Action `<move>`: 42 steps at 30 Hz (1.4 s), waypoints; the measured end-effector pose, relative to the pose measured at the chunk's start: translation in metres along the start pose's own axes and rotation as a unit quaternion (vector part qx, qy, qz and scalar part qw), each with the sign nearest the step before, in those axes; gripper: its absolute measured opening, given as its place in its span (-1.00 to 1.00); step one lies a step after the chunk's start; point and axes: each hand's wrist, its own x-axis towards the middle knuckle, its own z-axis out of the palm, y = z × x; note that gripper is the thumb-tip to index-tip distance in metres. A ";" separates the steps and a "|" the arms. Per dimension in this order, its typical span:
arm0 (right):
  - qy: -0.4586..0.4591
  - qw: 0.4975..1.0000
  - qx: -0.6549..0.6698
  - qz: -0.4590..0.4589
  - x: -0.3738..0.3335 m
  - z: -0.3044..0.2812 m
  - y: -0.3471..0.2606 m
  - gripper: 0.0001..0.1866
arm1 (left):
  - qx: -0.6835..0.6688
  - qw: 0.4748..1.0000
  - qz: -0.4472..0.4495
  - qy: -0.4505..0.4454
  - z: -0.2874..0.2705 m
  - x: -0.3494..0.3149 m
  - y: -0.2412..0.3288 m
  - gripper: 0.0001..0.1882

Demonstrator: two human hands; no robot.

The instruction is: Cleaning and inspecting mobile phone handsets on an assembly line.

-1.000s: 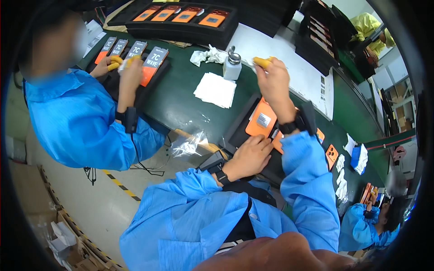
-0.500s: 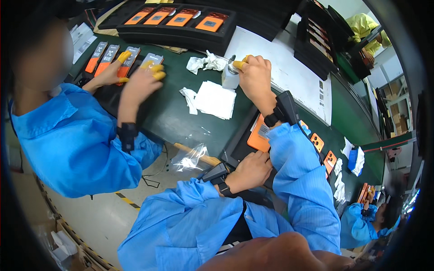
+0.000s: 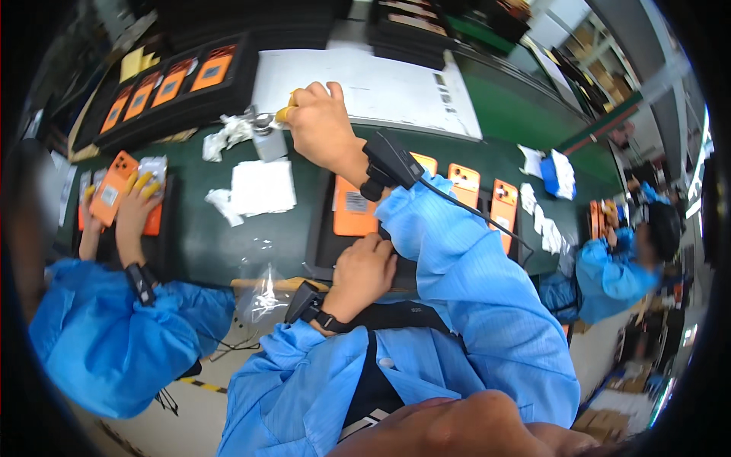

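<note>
At centre, the orange smartphone [image 3: 355, 222] has a smooth, satin-looking back; its tray [image 3: 323, 228] looks matt and foam-like. The dispenser bottle [image 3: 269, 145] appears plastic, its cap [image 3: 263, 121] shiny metal. Matt, papery wipes [image 3: 263, 189] lie on the smooth green worktop [image 3: 190, 251]. Lower centre-left, a clear plastic bag [image 3: 263, 299] gleams, crinkled. The sleeve [image 3: 487, 274] is creased cloth.

Jacket [image 3: 434, 365]: blue, pale button [image 3: 387, 363]
Shirt [image 3: 377, 392]: black, white stripes [image 3: 365, 423]
Wristbands [image 3: 392, 160]: black, boxy
Right cable [image 3: 458, 202]: black
Finger cover [image 3: 284, 114]: yellow

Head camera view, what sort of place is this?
Probably a phone factory or workshop: orange phones lie in black trays, and several people in matching blue jackets sit along a green bench.
</note>
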 end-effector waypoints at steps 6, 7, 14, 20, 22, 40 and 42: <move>0.036 0.996 -0.063 0.055 -0.117 -0.090 0.075 -0.82 | 0.031 0.999 0.011 -0.002 0.003 -0.003 0.001 -0.78; 0.028 0.994 -0.059 0.087 -0.144 -0.108 0.093 -0.83 | 0.030 0.999 0.015 -0.004 0.002 -0.002 0.001 -0.78; 0.115 0.871 0.052 0.475 -0.335 -0.204 0.152 -0.83 | 0.020 1.000 -0.016 -0.004 0.005 0.002 0.014 -0.84; 0.142 0.903 -0.007 0.404 -0.358 -0.192 0.160 -0.87 | 0.061 0.984 0.161 -0.039 0.034 0.035 0.070 -0.71; 0.105 0.932 -0.033 0.345 -0.343 -0.184 0.165 -0.90 | 0.031 0.969 0.208 -0.128 0.060 0.044 0.094 -0.58; -0.020 0.934 -0.207 0.291 -0.345 -0.185 0.207 -0.79 | 0.020 0.930 0.243 -0.274 0.135 0.061 0.117 -0.22; 0.026 0.944 -0.164 0.284 -0.347 -0.177 0.222 -0.79 | 0.018 0.928 0.248 -0.278 0.136 0.064 0.119 -0.22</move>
